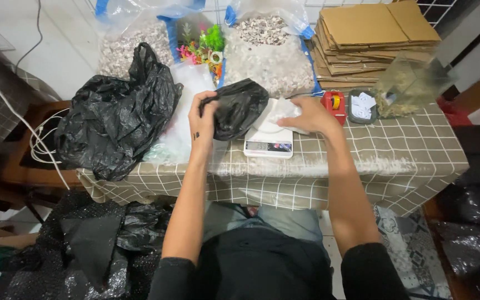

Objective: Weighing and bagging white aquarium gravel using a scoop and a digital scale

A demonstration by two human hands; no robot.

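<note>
While it sits on the scale (268, 145), the black bag (239, 108) — crumpled, glossy — is clamped in both hands' grip.

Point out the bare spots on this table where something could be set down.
Bare cloth: right of the scale, in front of the tape dispenser and tray; also the front strip. Crowded: left, big black bag; back, gravel bags, cardboard. Both hands crowd the scale.

Head view: steep downward, close over table (406, 161).
</note>
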